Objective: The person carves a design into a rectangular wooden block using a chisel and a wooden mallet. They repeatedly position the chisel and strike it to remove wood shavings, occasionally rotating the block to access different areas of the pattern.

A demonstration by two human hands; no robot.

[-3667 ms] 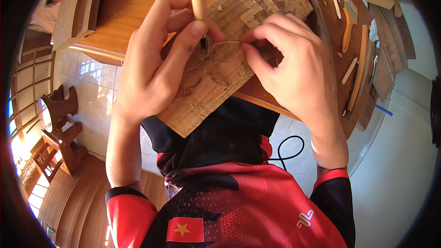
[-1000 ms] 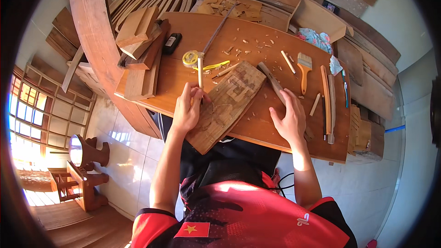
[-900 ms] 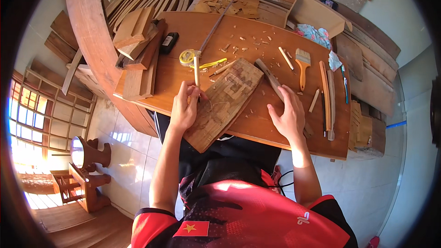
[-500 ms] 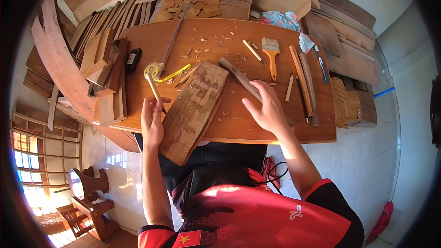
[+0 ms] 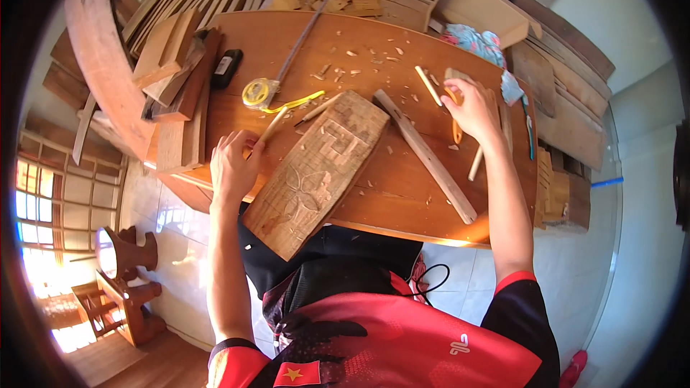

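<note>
Fingers (image 5: 249, 141) of my left hand (image 5: 231, 168) curl round a pale-handled tool (image 5: 274, 123), so that grip is closed, with the handle slanting up and to the right out of it. The back of this hand faces up, the wrist runs nearly straight into the forearm (image 5: 228, 266), and the whole hand sits over the near left edge of the tabletop (image 5: 262, 34), left of the carved board (image 5: 316, 179) and apart from it.

My right arm (image 5: 510, 197) stretches farther out, angling up and a little inward from the sleeve. At its end my right hand (image 5: 474, 109) bends in toward the left, thumb and fingers curved over the middle of a flat brush (image 5: 457, 131); its bristles show beyond my fingers and its orange handle points back toward me. I cannot tell whether that grip is pressed tight on it or only resting there.

Between my two arms the board lies aslant, its far end on the tabletop and its near end jutting past the edge over my lap, the petalled carving face up. A long wooden bar (image 5: 425, 158) lies between the board and my right hand, and a yellow tape measure (image 5: 260, 92) sits beyond my left.
</note>
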